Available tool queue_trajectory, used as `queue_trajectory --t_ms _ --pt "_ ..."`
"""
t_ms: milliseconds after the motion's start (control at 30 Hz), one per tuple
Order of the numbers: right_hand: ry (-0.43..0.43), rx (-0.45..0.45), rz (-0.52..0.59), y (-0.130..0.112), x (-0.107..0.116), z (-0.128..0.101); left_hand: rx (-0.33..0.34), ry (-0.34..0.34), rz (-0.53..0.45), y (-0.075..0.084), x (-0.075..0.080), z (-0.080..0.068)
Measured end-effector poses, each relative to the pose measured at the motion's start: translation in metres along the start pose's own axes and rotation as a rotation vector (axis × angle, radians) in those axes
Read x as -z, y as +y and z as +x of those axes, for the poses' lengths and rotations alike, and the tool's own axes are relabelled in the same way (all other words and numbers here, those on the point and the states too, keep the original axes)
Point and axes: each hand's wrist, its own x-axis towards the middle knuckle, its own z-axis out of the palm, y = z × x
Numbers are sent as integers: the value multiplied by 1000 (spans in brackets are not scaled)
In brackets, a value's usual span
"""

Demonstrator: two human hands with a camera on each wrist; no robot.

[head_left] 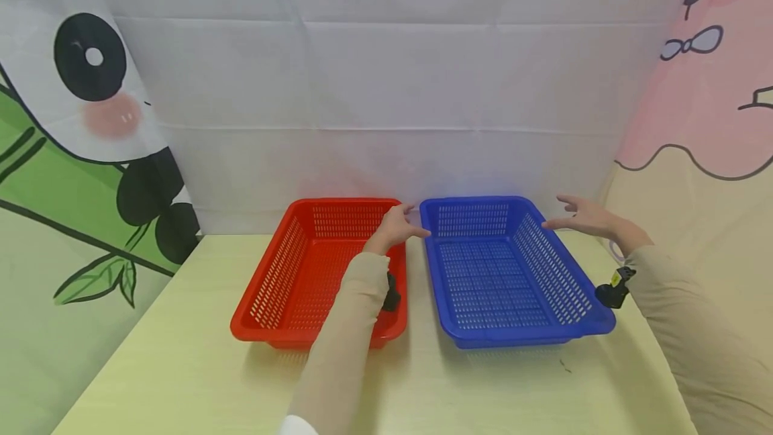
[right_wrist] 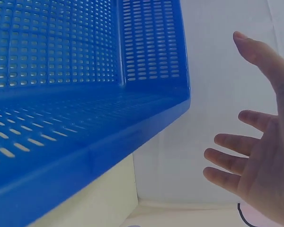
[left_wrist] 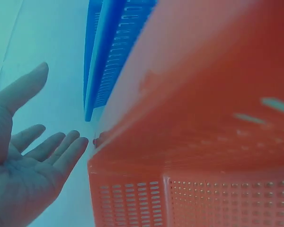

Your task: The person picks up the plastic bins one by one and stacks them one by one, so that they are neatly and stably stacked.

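A pale yellow-green tabletop (head_left: 181, 368) is carrying two perforated plastic baskets side by side, nearly touching. The rectangular red plastic basket (head_left: 302, 274) is sitting on the left, the rectangular blue plastic basket (head_left: 501, 274) on the right; both are lying flat and holding nothing.

The left hand (head_left: 395, 225) is hovering over the red basket's far right corner, fingers spread apart and relaxed, gripping nothing; whether it is touching the rim cannot be told. The right hand (head_left: 588, 219) is hovering just beyond the blue basket's far right corner, fingers likewise apart and holding nothing.

Behind the table, a white cloth backdrop (head_left: 386, 86) is hanging, with a panda print (head_left: 90, 86) at left.
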Motion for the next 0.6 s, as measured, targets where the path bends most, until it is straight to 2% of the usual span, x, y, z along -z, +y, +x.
queue_trajectory --t_ms 233,600 --pt "-21 -10 20 1 -4 2 73 33 -5 1 -1 1" --pt "-32 -45 31 6 -7 2 128 28 -97 17 -7 -7"
